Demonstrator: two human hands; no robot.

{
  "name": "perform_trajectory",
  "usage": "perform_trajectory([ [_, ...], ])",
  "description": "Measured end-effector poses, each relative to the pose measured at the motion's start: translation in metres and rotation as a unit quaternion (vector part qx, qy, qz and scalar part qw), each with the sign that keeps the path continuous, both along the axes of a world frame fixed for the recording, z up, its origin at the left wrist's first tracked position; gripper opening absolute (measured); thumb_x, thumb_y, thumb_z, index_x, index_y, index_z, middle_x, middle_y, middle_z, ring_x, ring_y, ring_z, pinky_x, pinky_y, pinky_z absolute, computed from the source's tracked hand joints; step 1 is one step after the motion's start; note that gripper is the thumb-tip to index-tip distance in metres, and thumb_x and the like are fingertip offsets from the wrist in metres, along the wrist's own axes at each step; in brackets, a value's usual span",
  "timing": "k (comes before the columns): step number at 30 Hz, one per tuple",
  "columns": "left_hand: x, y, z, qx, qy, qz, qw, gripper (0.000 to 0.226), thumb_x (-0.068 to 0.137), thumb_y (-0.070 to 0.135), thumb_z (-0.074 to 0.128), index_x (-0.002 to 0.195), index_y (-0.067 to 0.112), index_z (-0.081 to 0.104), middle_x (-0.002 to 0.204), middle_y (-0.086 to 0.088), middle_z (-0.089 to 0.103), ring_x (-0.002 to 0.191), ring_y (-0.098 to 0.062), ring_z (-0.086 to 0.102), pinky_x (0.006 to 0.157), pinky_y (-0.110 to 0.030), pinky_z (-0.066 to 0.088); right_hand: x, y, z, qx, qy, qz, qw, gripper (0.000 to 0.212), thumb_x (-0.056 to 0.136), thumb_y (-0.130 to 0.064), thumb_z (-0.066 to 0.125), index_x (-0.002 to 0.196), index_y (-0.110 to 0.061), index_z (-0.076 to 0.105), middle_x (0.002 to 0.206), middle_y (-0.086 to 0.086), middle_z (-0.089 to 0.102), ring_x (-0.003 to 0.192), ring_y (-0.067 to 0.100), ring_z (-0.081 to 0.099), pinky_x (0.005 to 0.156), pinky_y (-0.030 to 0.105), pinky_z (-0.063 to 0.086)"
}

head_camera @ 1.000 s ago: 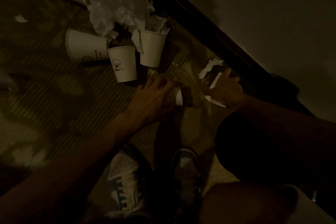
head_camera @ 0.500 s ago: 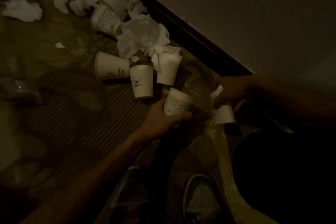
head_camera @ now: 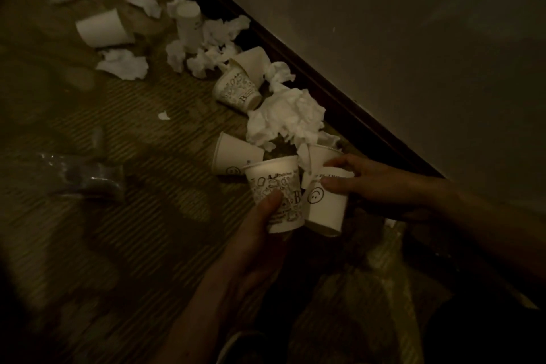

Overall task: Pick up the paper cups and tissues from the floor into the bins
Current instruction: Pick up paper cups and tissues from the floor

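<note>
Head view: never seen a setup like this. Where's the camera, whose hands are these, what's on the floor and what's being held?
There is no machine here. A person wears one wide-angle camera on the head, looking down at their own two bare hands, so this is the only view. The light is dim.

The left hand grips a paper cup printed with doodles. The right hand holds a smiley-face cup near its top, right beside the first.

On the striped floor, along the dark skirting board, more paper cups lie on their sides, such as a plain one. Crumpled tissues lie among them, and the biggest wad is just above the hands. No bin is in view.
</note>
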State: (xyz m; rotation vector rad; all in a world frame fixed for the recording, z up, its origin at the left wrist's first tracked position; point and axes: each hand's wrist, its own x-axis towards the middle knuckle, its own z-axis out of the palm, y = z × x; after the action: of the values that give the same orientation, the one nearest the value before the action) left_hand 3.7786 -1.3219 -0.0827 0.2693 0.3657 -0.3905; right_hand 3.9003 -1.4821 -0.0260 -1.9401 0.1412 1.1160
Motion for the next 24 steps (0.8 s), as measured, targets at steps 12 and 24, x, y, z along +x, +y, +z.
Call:
perform_trajectory([
  [12,0.017,-0.019,0.059,0.240,-0.081,-0.081,0.964,0.054,0.071,0.052,0.074,0.113,0.019,0.065,0.105,-0.007,0.075,0.094,-0.022,0.073,0.067,-0.030,0.059,-0.031,-0.028,0.082,0.015,-0.168,-0.002,0.986,0.050,0.063,-0.049,0.067,0.106,-0.027,0.055,0.091,-0.006,0.072,0.080,0.006,0.072,0.059,0.023,0.058],
  [24,0.010,-0.217,0.190,0.356,-0.446,-0.303,0.763,0.059,0.066,0.088,0.052,0.114,0.053,0.047,0.103,0.047,0.059,0.095,0.023,0.057,0.070,0.004,0.041,-0.161,-0.248,0.206,-0.036,-0.390,-0.202,0.897,0.039,0.070,-0.041,0.064,0.106,-0.028,0.062,0.098,0.004,0.073,0.089,0.013,0.070,0.074,0.023,0.057],
])
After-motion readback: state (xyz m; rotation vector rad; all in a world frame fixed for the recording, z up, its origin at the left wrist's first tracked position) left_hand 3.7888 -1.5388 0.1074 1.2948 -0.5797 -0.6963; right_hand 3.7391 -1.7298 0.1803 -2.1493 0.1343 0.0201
